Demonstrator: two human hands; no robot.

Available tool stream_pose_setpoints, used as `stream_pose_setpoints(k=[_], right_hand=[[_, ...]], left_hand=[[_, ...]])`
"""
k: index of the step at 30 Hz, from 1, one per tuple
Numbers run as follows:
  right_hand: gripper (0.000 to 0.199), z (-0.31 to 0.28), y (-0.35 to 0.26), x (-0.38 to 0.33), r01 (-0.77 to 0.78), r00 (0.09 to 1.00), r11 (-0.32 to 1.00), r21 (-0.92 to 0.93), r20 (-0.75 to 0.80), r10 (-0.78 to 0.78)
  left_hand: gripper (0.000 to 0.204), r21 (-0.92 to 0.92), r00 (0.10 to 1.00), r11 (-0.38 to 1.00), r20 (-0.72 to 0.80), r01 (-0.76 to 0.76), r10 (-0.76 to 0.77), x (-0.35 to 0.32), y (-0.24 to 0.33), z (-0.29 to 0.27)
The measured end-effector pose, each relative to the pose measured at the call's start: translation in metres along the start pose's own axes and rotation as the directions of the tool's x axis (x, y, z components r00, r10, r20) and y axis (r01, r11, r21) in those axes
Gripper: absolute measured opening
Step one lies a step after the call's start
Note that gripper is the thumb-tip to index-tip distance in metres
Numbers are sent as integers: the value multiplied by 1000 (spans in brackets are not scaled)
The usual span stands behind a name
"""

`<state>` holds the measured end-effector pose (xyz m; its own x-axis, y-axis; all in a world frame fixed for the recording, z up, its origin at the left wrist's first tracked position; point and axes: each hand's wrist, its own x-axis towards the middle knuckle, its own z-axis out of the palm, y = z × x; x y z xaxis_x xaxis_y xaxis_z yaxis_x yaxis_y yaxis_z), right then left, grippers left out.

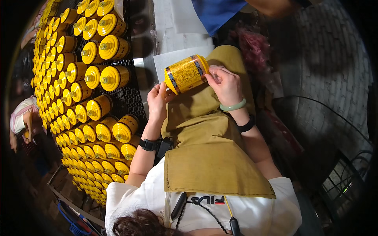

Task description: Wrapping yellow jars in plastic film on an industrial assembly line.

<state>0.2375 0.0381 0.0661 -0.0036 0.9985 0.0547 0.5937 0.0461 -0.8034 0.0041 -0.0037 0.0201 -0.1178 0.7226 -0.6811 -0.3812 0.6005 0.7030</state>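
While both hands grip it over the lap, the glossy yellow can [186,73] lies sideways: left hand [157,100] cups its flat base, right hand [225,84] pinches its top rim. Smooth cylindrical cans [98,74] crowd a dark mesh [128,100]; a coarse tan apron [204,149] lies beneath.

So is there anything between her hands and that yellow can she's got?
Nothing visible. Both hands are on the can itself: the left hand touches its yellow end and the right hand its other end, over the tan apron. The other cans lie apart, to the left.
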Motion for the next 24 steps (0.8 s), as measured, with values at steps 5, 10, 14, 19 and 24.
stream_pose_setpoints(k=[5,10,14,19,24], right_hand=[[9,2,3,4,5,1000,999,-35,-4,-5],[9,3,10,4,-16,1000,996,-92,-5,15],[10,-1,-4,4,-19,999,999,-34,47,21],[12,1,7,5,-45,998,999,-21,31,45],[13,0,10,3,-20,998,999,-27,51,21]], left_hand=[[27,-4,999,1000,18,-29,29,5,-5,-4],[28,36,999,998,4,-46,46,1,-3,-1],[28,15,999,999,-18,-36,36,1,-5,-2],[26,38,995,995,7,-96,96,0,-5,-1],[27,17,997,996,-1,-83,83,-2,-7,-2]])
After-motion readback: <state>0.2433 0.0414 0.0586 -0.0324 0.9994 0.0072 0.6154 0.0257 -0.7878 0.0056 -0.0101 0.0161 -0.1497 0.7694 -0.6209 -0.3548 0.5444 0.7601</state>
